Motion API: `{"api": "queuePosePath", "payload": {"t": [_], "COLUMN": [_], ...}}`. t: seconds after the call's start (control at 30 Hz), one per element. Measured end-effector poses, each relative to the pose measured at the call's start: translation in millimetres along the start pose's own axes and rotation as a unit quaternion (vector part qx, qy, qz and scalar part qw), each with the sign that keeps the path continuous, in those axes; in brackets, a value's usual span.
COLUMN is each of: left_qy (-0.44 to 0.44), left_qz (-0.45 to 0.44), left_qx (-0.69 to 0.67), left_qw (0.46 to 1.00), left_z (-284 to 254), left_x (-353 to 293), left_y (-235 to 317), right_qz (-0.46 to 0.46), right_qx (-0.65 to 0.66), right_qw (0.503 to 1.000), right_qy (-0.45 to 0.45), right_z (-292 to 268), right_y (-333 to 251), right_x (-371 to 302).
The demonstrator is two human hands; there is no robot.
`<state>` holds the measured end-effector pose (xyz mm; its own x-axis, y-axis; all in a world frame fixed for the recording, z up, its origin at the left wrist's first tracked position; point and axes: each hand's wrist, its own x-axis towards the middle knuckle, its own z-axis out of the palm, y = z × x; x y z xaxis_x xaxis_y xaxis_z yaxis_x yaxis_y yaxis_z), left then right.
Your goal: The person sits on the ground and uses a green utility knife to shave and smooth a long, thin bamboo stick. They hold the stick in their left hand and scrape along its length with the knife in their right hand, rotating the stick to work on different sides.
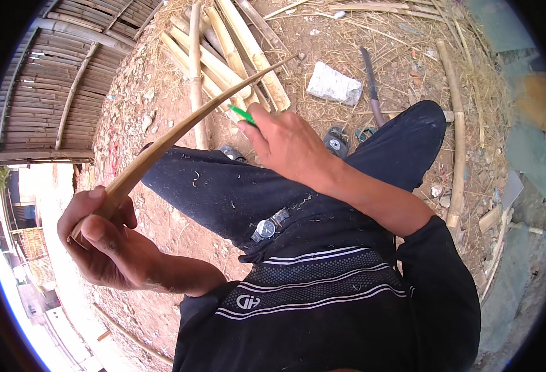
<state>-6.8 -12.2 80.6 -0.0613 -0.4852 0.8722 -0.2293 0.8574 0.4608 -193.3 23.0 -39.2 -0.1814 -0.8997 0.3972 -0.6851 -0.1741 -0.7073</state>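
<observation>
My left hand (108,242) is closed around the broad end of a long, tapering bamboo strip (161,146). The strip slants up to the right and narrows to a thin tip beyond my right hand. My right hand (291,142) is closed on a small bright green object (242,114), perhaps a blade's handle. Only its front part sticks out past the thumb and fingers; the rest is hidden. It sits close below the strip, and I cannot tell whether they touch. A metal wristwatch (265,228) rests on my dark trousers, among small shavings.
Split bamboo pieces (242,49) lie in a pile ahead, with a bamboo pole (195,74) across them. Right of these are a whitish block (334,84) and a long dark-bladed knife (370,77). Another pole (458,142) lies at the right. A bamboo-slat structure (49,80) is at upper left.
</observation>
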Motion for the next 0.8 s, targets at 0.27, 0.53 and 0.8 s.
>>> {"api": "queuePosePath", "payload": {"t": [0.27, 0.53, 0.8], "left_qy": [0.031, -0.016, 0.001], "left_qz": [-0.02, -0.012, -0.028], "left_qx": [0.026, -0.003, 0.019], "left_qw": [0.999, 1.0, 0.999], "left_z": [-0.4, 1.2, -15.9], "left_x": [5.9, 8.0, 10.9], "left_y": [-11.1, -10.1, -12.9], "right_qz": [0.087, 0.179, 0.21], "right_qx": [-0.008, -0.037, 0.03], "right_qw": [0.994, 0.983, 0.974], "right_qy": [-0.067, -0.03, -0.076], "right_z": [5.7, 23.9, 39.1], "right_y": [18.0, 111.9, 60.0], "right_x": [12.5, 24.7, 29.0]}}
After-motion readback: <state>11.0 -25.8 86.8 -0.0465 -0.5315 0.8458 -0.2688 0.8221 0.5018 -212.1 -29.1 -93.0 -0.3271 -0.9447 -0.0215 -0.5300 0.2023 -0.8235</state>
